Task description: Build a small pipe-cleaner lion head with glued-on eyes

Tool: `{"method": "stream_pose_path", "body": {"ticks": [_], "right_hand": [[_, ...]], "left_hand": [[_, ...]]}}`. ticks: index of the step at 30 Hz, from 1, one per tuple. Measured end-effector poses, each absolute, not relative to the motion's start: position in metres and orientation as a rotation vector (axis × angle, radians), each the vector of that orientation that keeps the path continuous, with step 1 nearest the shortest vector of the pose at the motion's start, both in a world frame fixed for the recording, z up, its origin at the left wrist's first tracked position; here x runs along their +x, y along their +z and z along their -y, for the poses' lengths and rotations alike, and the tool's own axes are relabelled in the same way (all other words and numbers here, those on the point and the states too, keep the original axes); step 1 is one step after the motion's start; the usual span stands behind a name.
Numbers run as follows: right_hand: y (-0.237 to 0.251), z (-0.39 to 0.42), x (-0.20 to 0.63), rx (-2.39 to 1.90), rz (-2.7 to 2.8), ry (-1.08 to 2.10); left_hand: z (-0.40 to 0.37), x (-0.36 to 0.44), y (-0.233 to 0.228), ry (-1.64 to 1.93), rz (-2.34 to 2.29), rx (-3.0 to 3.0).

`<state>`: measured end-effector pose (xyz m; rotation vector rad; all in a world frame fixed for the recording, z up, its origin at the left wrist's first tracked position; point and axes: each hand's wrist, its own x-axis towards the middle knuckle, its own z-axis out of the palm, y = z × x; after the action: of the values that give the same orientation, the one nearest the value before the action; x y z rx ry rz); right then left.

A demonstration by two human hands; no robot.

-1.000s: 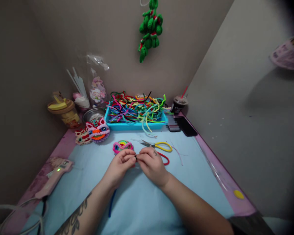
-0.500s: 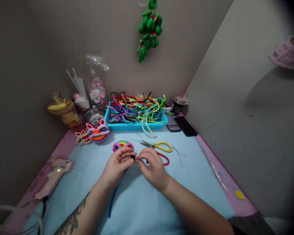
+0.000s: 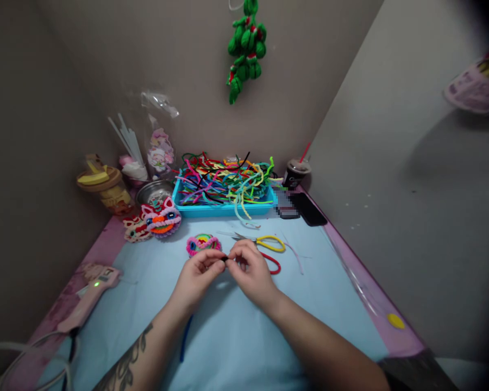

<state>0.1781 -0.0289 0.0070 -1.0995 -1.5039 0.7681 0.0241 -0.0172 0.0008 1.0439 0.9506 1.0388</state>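
Note:
Over the blue cloth my two hands meet at a small black piece (image 3: pixel 224 259), possibly a bit of chenille stem. My left hand (image 3: pixel 199 274) pinches it from one side, thumb against the fingers. From the other side the fingertips of my right hand (image 3: pixel 250 271) close on it too. Just behind my left hand sits a pink chenille lion-head piece (image 3: pixel 204 244) with a coloured middle, its lower edge covered by my fingers. A blue chenille stem (image 3: pixel 185 342) shows beside my left forearm, its upper part hidden. Scissors (image 3: pixel 271 243) with yellow and red handles lie open behind my right hand.
A blue tray (image 3: pixel 224 209) heaped with chenille stems stands at the back. Lion heads (image 3: pixel 163 220) and a metal bowl (image 3: pixel 157 190) are left of it. A pink glue gun (image 3: pixel 90 298) with its cable lies left. A black phone (image 3: pixel 309 210) and drink cup (image 3: pixel 296 172) stand right.
My hands have drawn closer together around the black piece, and it is now more covered by the fingertips. More of the pink lion-head piece shows, and less of the blue stem.

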Motion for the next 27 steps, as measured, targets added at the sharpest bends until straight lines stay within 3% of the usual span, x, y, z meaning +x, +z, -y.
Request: {"method": "stream_pose_path", "body": {"ticks": [5, 8, 21, 27], "right_hand": [[0.002, 0.021, 0.174, -0.960, 0.943, 1.630], [0.002, 0.022, 0.173, -0.888, 0.735, 1.868], [0.003, 0.022, 0.174, -0.927, 0.732, 1.862], [0.006, 0.024, 0.172, -0.931, 0.758, 1.866]], "left_hand": [[0.014, 0.022, -0.002, 1.055, -0.975, 1.175], [0.014, 0.021, 0.001, 1.060, -1.025, 1.364], [0.010, 0.014, 0.003, 0.951, -1.017, 1.571], [0.011, 0.018, 0.008, 1.063, -1.049, 1.667]]}}
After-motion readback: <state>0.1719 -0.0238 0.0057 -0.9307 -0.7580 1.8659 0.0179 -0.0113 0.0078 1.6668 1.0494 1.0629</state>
